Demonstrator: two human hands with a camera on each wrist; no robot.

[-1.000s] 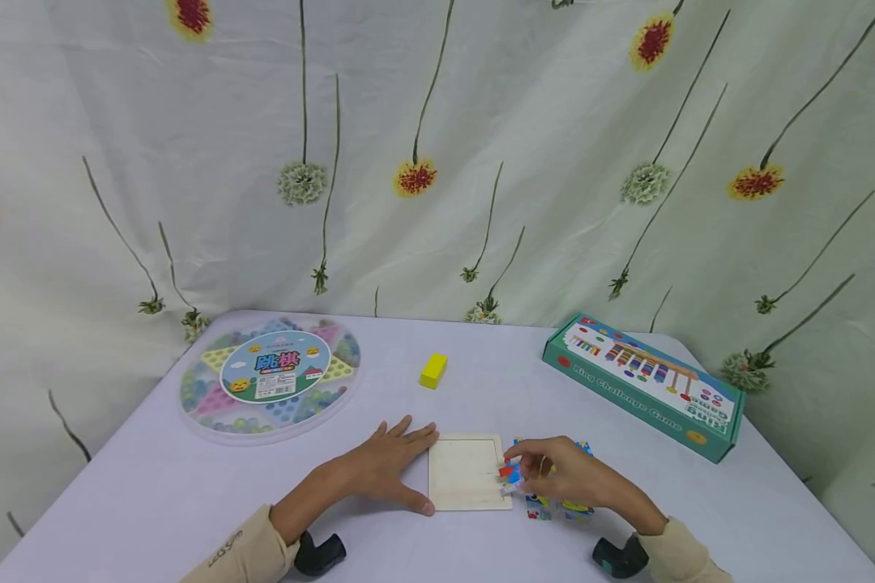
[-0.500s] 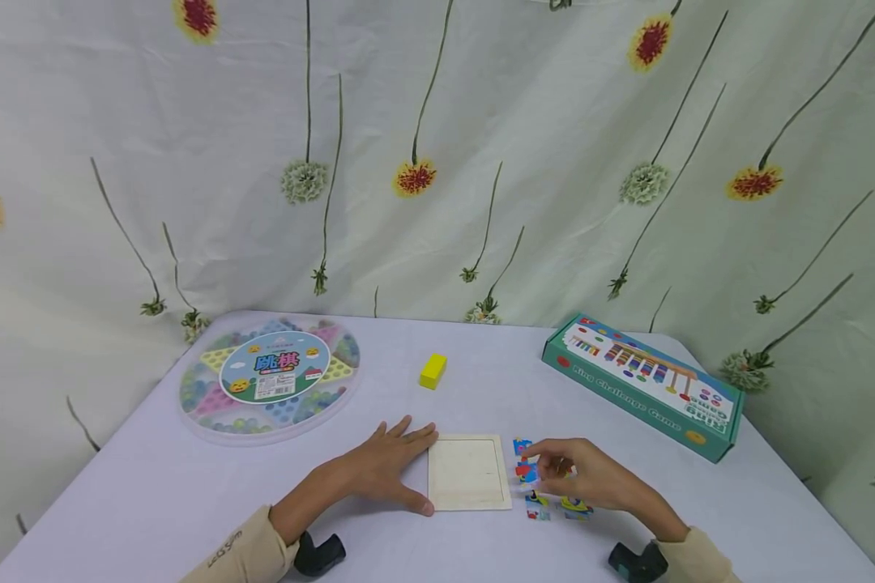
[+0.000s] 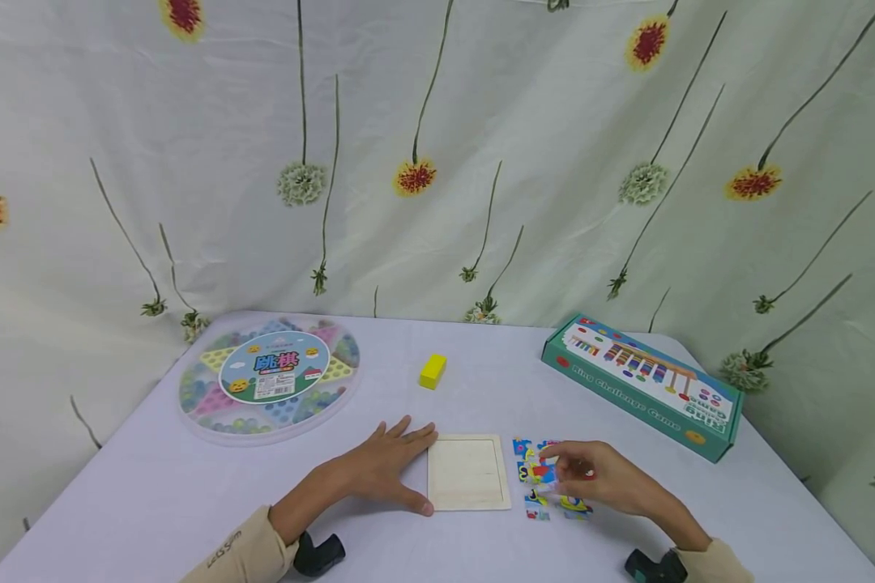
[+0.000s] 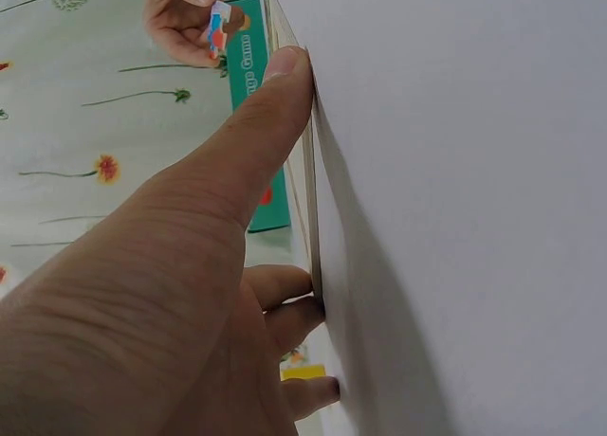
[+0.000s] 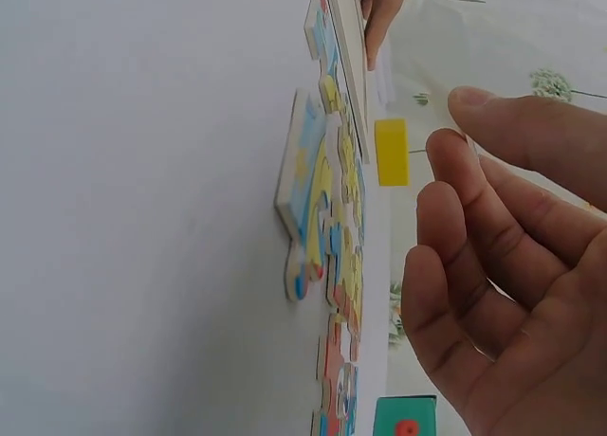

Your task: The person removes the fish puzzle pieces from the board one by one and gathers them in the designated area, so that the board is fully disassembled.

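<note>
A pale wooden puzzle tray (image 3: 468,473) lies flat before me with bare wood showing inside its frame. My left hand (image 3: 385,467) rests at its left edge, fingers spread, thumb near the lower corner. In the left wrist view the thumb (image 4: 285,71) touches the tray's side. Right of the tray, my right hand (image 3: 603,476) pinches a small colourful puzzle piece (image 4: 219,28) between thumb and fingers, above the other pieces. Several loose puzzle pieces (image 3: 536,513) lie under and beside that hand, partly hidden by it. One piece (image 5: 302,166) sits nearest the right wrist camera.
A yellow block (image 3: 433,372) stands beyond the tray. At the back left lies a round Chinese checkers set (image 3: 273,376). A green Ring Challenge Game box (image 3: 642,387) sits at the back right. A flowered cloth (image 3: 437,243) hangs behind the table.
My right hand has moved right, from the tray's right edge to over the loose pieces, still pinching a piece. More pieces show beside the tray. The left hand stays put.
</note>
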